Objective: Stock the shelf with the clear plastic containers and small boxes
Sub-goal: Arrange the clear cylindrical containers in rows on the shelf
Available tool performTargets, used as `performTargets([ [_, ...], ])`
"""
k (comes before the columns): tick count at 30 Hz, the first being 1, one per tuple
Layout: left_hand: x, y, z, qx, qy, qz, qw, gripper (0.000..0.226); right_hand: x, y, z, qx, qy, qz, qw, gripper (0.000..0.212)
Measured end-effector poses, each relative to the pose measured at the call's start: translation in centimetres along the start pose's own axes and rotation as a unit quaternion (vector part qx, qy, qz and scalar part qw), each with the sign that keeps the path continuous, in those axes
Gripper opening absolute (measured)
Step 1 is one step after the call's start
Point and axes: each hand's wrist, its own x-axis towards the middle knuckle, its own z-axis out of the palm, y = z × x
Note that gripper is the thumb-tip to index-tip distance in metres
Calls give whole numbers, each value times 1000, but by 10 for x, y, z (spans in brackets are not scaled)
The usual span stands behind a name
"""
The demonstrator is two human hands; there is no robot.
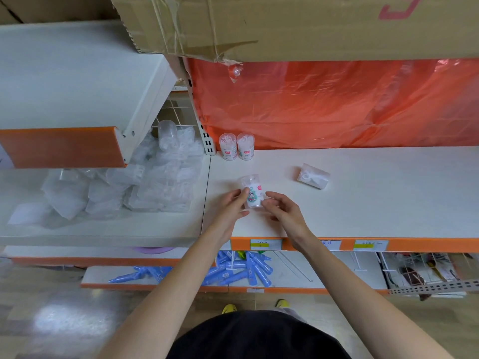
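A person's left hand [230, 206] and right hand [281, 206] pinch a clear plastic container [252, 194] between their fingertips, one on each side. It has a printed label and sits tilted just above the front of the white shelf [375, 193].

The step in hand appears to be placing this container. It would go best stood upright with the label facing out, and lined up with the two upright containers [236, 146] at the back left corner. A light, even grip from both sides should keep the thin wall from buckling or the lid from popping. Setting the base flat before letting go should stop it tipping, as light tubs like this may roll.

At far left, the neighbouring bay holds a loose pile of clear plastic packets [145, 187] under an orange-edged shelf. To the right of the hands, another clear container [313, 176] lies on its side, well apart from the upright pair, and will likely need righting.

Most of the shelf surface is bare white board with an orange front edge carrying price labels [265, 244]. An orange plastic sheet [337, 99] covers the back, and a taped cardboard box [285, 22] sits above. On a lower shelf lie scattered blue tubes [241, 270], and beneath them is a glossy floor.
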Motion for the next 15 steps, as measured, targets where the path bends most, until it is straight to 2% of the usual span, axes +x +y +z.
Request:
performTargets([
  [4, 2, -1, -3, -10, -31, 1, 999, 38, 1, -2, 0, -28, -27, 20, 999, 41],
  [7, 1, -2, -3, -2, -45, 4, 999, 39, 0, -7, 2, -33, -55, 25, 998, 38],
  [15, 3, 1, -7, 10, -43, 15, 999, 26, 5, -10, 2, -52, -73, 28, 996, 34],
])
